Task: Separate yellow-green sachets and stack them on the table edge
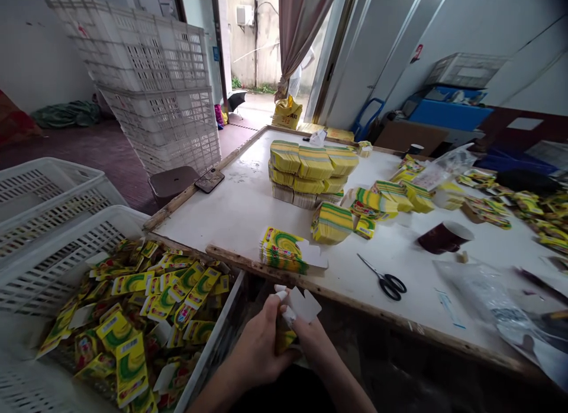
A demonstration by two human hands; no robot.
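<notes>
Close to my body, below the table's front edge, my left hand (258,336) and my right hand (314,337) are closed around one small carton (306,305). Its white inner flaps stick up between my fingers, and a bit of yellow shows beneath; my hands hide the rest. White wraps cover some fingertips. Just beyond, a row of flat yellow and green cartons (284,250) lies at the table's edge. To my left, a white plastic crate (119,215) holds many folded yellow cartons (133,365).
Stacked bundles of flat cartons (306,164) stand mid-table, with another bundle (332,222) nearer. Scissors (386,283), a dark mug (444,236) and a plastic bag (501,300) lie to the right. A phone (210,180) rests at the left edge. Tall crates (155,81) rise behind a stool (173,182).
</notes>
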